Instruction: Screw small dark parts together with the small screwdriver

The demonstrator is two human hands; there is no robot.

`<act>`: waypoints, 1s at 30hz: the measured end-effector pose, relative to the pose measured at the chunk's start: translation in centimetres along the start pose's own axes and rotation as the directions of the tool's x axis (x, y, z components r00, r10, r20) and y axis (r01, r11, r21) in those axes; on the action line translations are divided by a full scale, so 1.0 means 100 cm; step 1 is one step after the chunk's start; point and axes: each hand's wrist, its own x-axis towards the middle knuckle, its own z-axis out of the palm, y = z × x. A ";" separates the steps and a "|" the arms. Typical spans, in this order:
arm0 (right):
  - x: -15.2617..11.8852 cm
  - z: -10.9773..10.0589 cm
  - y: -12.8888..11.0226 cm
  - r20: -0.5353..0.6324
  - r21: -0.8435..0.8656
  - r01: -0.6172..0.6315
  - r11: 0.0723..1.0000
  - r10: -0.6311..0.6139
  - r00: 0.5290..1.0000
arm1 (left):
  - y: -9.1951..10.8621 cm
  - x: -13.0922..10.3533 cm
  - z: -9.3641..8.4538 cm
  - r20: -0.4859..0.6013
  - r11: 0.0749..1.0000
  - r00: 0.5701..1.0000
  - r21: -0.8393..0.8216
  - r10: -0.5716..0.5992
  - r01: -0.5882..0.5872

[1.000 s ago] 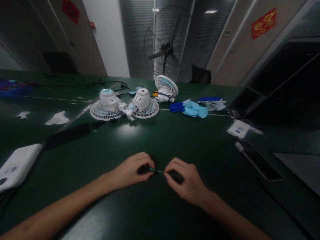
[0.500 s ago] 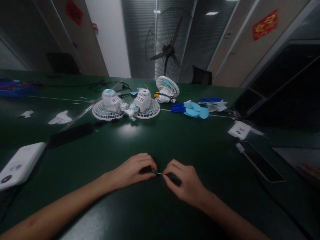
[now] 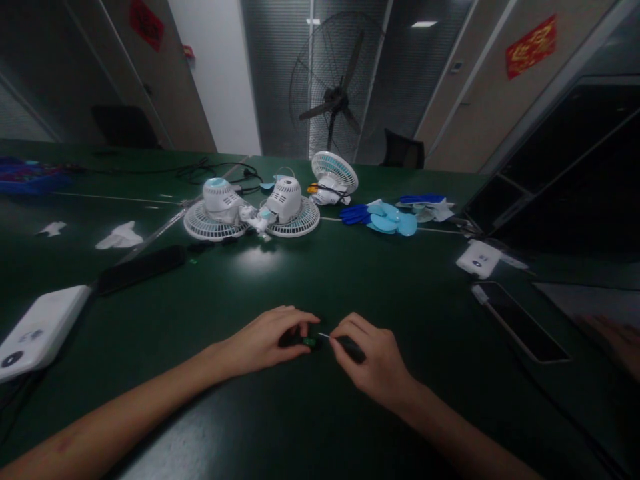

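Observation:
A small green piece (image 3: 309, 342), perhaps a bit of circuit board, lies on the dark green table near the middle. My left hand (image 3: 273, 337) rests beside it, thumb tip close to its left side and index finger stretched out above, so the fingers are apart. Whether the thumb touches the piece I cannot tell. My right hand (image 3: 373, 357) is closed round the dark handle of a small screwdriver (image 3: 324, 335). Its thin metal shaft points left, the tip just short of the green piece.
Two white fans (image 3: 217, 227) lie face down at the back, with a third fan (image 3: 334, 175) behind. Blue fan blades (image 3: 393, 219) sit to the right. A phone (image 3: 517, 321) and white device (image 3: 479, 259) are on the right, a larger white device (image 3: 43, 330) left. Another person's hand (image 3: 613, 340) shows far right.
My left fingers have spread and come off the green piece. The screwdriver tip has drawn back and up from it. The other person's hand has moved further into view.

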 end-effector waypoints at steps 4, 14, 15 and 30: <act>-0.001 -0.002 -0.003 0.072 -0.008 0.080 0.997 -0.079 0.994 | -0.003 -0.001 0.001 -0.004 1.000 1.000 -0.001 0.000 0.000; 0.001 0.003 0.000 0.014 -0.073 -0.016 0.997 0.017 1.000 | -0.002 -0.001 0.000 -0.017 0.999 1.000 -0.035 -0.015 0.015; 0.001 0.003 0.000 0.000 -0.075 -0.042 0.996 0.042 0.999 | -0.002 -0.001 0.000 -0.014 0.999 1.000 -0.032 -0.010 0.010; 0.004 -0.003 0.005 -0.199 0.071 -0.147 0.987 0.158 0.967 | 0.000 0.003 -0.002 -0.045 0.999 0.998 0.007 0.041 -0.041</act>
